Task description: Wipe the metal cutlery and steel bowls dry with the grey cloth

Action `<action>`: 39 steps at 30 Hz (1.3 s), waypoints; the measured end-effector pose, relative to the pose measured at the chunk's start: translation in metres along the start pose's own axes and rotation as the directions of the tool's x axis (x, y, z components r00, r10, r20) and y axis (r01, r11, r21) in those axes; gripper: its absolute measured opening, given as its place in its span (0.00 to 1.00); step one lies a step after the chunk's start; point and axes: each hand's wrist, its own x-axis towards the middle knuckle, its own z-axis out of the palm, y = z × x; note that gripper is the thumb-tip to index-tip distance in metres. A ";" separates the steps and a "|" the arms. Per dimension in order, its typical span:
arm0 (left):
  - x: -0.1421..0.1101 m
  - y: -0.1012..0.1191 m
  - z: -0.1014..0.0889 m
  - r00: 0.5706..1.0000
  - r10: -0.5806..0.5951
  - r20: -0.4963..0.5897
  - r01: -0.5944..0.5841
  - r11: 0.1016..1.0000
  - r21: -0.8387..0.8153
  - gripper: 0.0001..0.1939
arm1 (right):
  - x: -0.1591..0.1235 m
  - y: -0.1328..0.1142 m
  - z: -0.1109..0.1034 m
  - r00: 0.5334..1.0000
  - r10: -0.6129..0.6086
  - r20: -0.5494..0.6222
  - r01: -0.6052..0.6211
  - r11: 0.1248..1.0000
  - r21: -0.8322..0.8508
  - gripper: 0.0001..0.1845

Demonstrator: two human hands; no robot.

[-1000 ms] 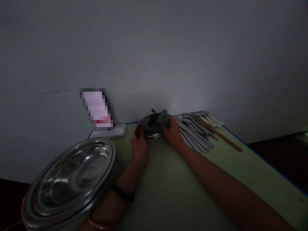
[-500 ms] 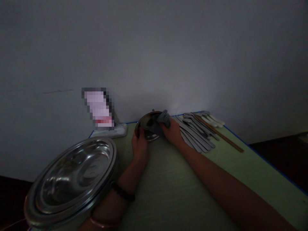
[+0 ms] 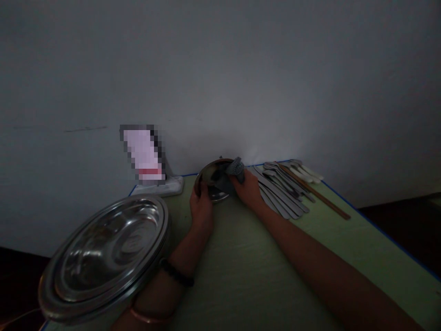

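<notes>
Tilted up near the table's back edge is a shiny metal bowl [image 3: 210,174], its inside partly hidden by cloth and fingers. My left hand [image 3: 202,207] grips its near left rim, thumb over the edge. A grey patterned cloth [image 3: 236,166] is bunched in my right hand [image 3: 248,186], pressed against the bowl's right side. Just right of that hand, several flat-handled metal knives [image 3: 280,197] lie fanned out, with metal forks or spoons [image 3: 282,181] behind them; their heads are hard to make out in the dim light.
Nested metal basins [image 3: 110,253] stand at the left, beside my left forearm. Behind them a phone [image 3: 143,154], blurred out, leans on a pale stand [image 3: 160,187]. Brown chopsticks [image 3: 319,195] and white-handled utensils [image 3: 306,174] lie on the green table [image 3: 234,271], which meets a grey wall [image 3: 220,82].
The whole view has shifted slightly, so objects sit a little further right. Both hands keep hold of the bowl and cloth; the cloth has moved only slightly against the bowl.
</notes>
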 end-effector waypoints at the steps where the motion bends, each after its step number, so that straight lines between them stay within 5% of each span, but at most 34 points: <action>1: 0.000 0.000 0.000 1.000 0.000 0.001 0.001 1.000 -0.004 0.16 | 0.000 0.000 0.000 1.000 0.001 0.007 -0.001 1.000 0.000 0.16; 39: 0.003 -0.008 -0.002 0.999 0.015 0.045 -0.014 1.000 -0.022 0.16 | -0.003 -0.002 -0.006 0.996 0.070 0.053 -0.075 0.993 0.087 0.18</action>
